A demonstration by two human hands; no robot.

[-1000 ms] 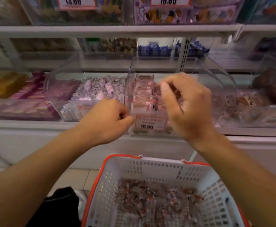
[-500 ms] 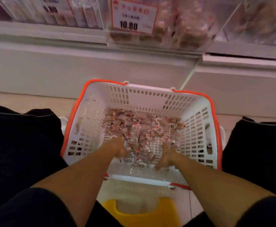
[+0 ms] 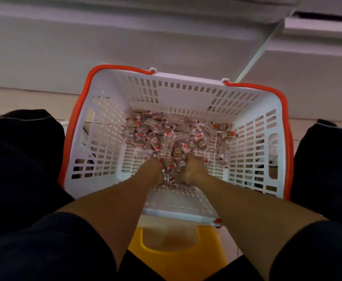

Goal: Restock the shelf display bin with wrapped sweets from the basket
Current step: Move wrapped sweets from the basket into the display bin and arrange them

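A white slatted basket (image 3: pixel 103 126) with orange handles stands on the floor below me. Several brown wrapped sweets (image 3: pixel 156 138) with red-edged clear wrappers lie in a heap on its bottom. Both hands are down inside it, close together at the near side of the heap. My left hand (image 3: pixel 152 171) and my right hand (image 3: pixel 194 169) cup a bunch of sweets (image 3: pixel 172 159) between them, fingers dug into the pile and hidden by it. The shelf display bin is out of view.
The white base of the shelf unit (image 3: pixel 85 41) rises just behind the basket. A yellow stool (image 3: pixel 178 250) sits under me at the basket's near edge. My dark-trousered knees (image 3: pixel 18 151) flank the basket on both sides.
My view and both hands dropped from the shelf bin to the basket. Within the last half second the hands drew closer together, gathering sweets between them.
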